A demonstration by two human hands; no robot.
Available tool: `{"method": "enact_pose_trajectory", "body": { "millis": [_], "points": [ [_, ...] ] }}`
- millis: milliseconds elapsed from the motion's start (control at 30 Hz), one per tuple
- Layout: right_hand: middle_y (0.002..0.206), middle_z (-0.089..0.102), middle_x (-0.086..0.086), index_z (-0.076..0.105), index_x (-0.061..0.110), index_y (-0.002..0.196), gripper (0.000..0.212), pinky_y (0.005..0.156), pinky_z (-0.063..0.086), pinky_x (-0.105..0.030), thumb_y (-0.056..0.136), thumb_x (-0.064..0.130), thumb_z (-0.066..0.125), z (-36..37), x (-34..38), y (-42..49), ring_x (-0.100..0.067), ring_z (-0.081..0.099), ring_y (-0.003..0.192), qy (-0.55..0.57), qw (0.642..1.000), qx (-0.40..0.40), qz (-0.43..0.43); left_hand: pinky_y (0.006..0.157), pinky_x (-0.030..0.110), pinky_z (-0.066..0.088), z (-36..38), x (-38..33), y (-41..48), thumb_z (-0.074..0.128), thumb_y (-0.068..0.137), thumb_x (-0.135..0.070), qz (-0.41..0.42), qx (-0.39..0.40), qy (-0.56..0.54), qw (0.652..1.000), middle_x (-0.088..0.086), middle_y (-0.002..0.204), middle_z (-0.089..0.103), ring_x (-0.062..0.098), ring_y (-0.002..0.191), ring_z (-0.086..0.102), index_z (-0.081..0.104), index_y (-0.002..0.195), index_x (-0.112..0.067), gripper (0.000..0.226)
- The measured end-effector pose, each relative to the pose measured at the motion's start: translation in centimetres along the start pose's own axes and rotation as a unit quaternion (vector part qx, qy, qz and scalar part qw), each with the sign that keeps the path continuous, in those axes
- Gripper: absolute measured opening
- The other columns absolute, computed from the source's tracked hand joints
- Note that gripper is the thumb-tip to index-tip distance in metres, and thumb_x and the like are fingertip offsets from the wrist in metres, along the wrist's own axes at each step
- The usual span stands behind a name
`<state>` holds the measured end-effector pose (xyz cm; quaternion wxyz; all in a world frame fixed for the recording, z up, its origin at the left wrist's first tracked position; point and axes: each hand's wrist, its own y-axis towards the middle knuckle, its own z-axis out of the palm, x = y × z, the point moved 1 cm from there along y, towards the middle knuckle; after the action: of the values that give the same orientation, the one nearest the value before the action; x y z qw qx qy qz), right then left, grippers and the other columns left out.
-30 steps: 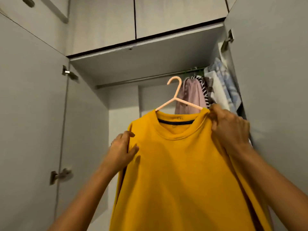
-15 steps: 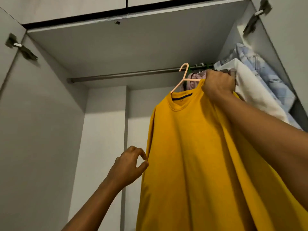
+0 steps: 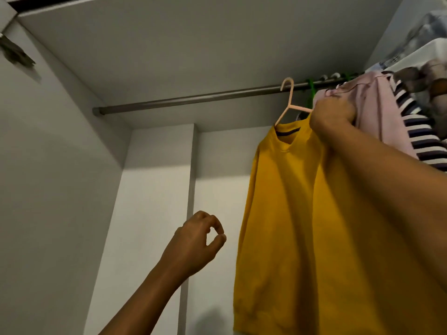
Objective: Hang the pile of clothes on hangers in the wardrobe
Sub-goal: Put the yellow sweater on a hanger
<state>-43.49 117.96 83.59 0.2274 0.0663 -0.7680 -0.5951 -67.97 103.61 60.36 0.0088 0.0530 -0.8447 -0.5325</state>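
The right hand point(image 3: 331, 114) is gripping the hanger point(image 3: 289, 102) at the shirt's point(image 3: 302, 213) shoulder, holding its hook right against the rod point(image 3: 193, 99) running crosswise above, while the left hand point(image 3: 196, 240) is hanging lower, well apart, loosely curled, holding nothing.

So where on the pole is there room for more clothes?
The rail is bare from its left end at the wardrobe wall up to the pink hanger carrying the yellow shirt, which the right hand grips. A hand can pass there. Right of that hanger it is crowded: a pink shirt, a striped top and more clothes pressed together.
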Motion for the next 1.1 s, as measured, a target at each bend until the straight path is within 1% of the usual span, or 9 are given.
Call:
{"method": "enact_pose_trajectory", "body": {
  "millis": [100, 167, 333, 533, 600, 733, 867, 967, 1100],
  "points": [
    [0.126, 0.054, -0.023, 0.052, -0.003, 0.123, 0.033, 0.088, 0.044, -0.04, 0.098, 0.015, 0.041, 2.1, 0.8, -1.7, -0.038, 0.052, 0.116, 0.007, 0.998, 0.063, -0.005, 0.081, 0.025, 0.05, -0.7, 1.7, -0.9, 0.055, 0.09, -0.042, -0.015, 0.01, 0.027, 0.999, -0.013, 0.114, 0.051, 0.003, 0.099, 0.053, 0.058, 0.098, -0.03, 0.015],
    [0.127, 0.055, -0.021, 0.053, -0.001, 0.124, 0.033, 0.091, 0.043, -0.04, 0.098, 0.016, 0.041, 3.5, 1.1, -3.1, -0.037, 0.053, 0.116, 0.01, 0.998, 0.06, 0.0, 0.079, 0.023, 0.05, -1.9, 2.9, -1.5, 0.056, 0.089, -0.042, -0.022, 0.015, 0.049, 0.998, -0.013, 0.112, 0.051, 0.003, 0.098, 0.053, 0.057, 0.096, -0.031, 0.012],
    [0.118, 0.061, -0.02, 0.06, 0.001, 0.115, 0.027, 0.082, 0.046, -0.038, 0.096, 0.011, 0.045, 3.3, 1.7, -4.3, -0.038, 0.059, 0.106, 0.031, 0.999, -0.013, -0.011, 0.069, 0.015, 0.044, -5.1, 5.1, -2.0, 0.056, 0.089, -0.042, -0.038, 0.005, 0.089, 0.995, -0.015, 0.108, 0.051, 0.002, 0.095, 0.053, 0.054, 0.09, -0.035, 0.007],
    [0.114, 0.061, -0.025, 0.061, -0.006, 0.109, 0.024, 0.074, 0.045, -0.04, 0.092, 0.006, 0.05, -1.1, 0.7, -0.8, -0.043, 0.058, 0.103, 0.051, 0.995, -0.084, 0.019, 0.065, 0.014, 0.039, -3.9, 4.5, 0.2, 0.058, 0.088, -0.038, -0.042, -0.008, 0.046, 0.998, -0.012, 0.104, 0.054, 0.0, 0.09, 0.054, 0.057, 0.089, -0.033, 0.006],
    [0.114, 0.061, -0.026, 0.061, -0.007, 0.109, 0.024, 0.076, 0.046, -0.04, 0.092, 0.004, 0.049, -1.8, 0.4, 0.1, -0.043, 0.057, 0.104, 0.053, 0.994, -0.091, 0.026, 0.067, 0.014, 0.04, -2.6, 3.1, 1.3, 0.058, 0.088, -0.038, -0.024, -0.011, 0.027, 0.999, -0.011, 0.106, 0.055, 0.001, 0.092, 0.054, 0.06, 0.092, -0.03, 0.009],
    [0.106, 0.062, -0.025, 0.062, -0.008, 0.105, 0.022, 0.071, 0.045, -0.039, 0.092, 0.005, 0.048, -1.8, 0.4, 1.3, -0.04, 0.059, 0.098, 0.043, 0.996, -0.076, 0.034, 0.08, 0.021, 0.048, -0.2, -0.4, 3.6, 0.056, 0.09, -0.041, 0.019, -0.008, 0.016, 1.0, -0.009, 0.115, 0.054, 0.003, 0.098, 0.053, 0.059, 0.099, -0.029, 0.016],
    [0.116, 0.059, -0.024, 0.059, -0.006, 0.112, 0.026, 0.086, 0.045, -0.045, 0.093, 0.003, 0.045, -1.6, 1.5, 2.6, -0.04, 0.054, 0.109, 0.038, 0.998, -0.04, 0.026, 0.079, 0.021, 0.047, 0.1, -2.8, 5.9, 0.053, 0.091, -0.042, 0.048, -0.014, 0.013, 0.999, -0.008, 0.117, 0.053, 0.005, 0.1, 0.053, 0.059, 0.103, -0.026, 0.021],
    [0.126, 0.055, -0.023, 0.056, -0.007, 0.118, 0.029, 0.086, 0.045, -0.041, 0.094, 0.001, 0.042, -1.3, 1.4, 2.8, -0.039, 0.05, 0.118, 0.034, 0.999, -0.011, 0.028, 0.076, 0.022, 0.045, -0.2, -3.5, 6.7, 0.053, 0.091, -0.04, 0.055, -0.028, 0.006, 0.998, -0.007, 0.115, 0.054, 0.007, 0.098, 0.054, 0.06, 0.102, -0.025, 0.02],
    [0.127, 0.054, -0.026, 0.057, -0.009, 0.116, 0.029, 0.097, 0.038, -0.048, 0.092, 0.004, 0.047, -1.6, 1.2, 1.0, -0.043, 0.047, 0.12, -0.052, 0.999, 0.004, -0.009, 0.072, 0.022, 0.042, -0.1, -3.7, 6.0, 0.054, 0.091, -0.039, 0.046, -0.034, -0.001, 0.998, -0.006, 0.111, 0.057, 0.008, 0.097, 0.055, 0.061, 0.101, -0.024, 0.019]
  ]
}}
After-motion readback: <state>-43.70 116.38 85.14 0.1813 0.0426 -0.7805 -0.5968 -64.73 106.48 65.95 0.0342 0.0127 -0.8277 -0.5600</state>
